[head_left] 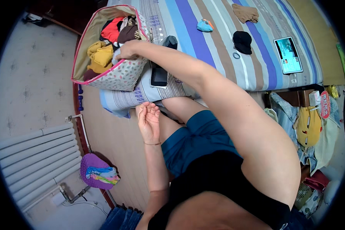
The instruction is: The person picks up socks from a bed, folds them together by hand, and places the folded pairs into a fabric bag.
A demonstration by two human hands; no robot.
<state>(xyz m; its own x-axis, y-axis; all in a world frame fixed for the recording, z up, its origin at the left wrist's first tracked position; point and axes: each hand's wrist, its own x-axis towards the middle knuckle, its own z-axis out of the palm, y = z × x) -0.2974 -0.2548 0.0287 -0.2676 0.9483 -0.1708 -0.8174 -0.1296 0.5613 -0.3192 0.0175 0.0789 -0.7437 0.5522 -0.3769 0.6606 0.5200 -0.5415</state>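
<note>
My right hand (128, 50) reaches across my body over the near side of a fabric storage basket (122, 78), white with coloured spots and pink trim. Its bent fingers are on a pale cloth (115, 56) at the inner edge, partly hidden by the hand. Inside lie yellow clothes (102, 57), a red garment (112, 30) and a dark brown one (128, 35). My left hand (150, 122) is palm up by my thigh at the bed's edge, fingers loosely curled and holding nothing.
On the striped bed (218, 65) are a dark phone-like device (159, 76), a black cap (242, 42), a brown cloth (245, 13), a small blue item (205, 25) and a lit tablet (288, 55). A purple stool (90, 163) stands by the radiator (38, 153).
</note>
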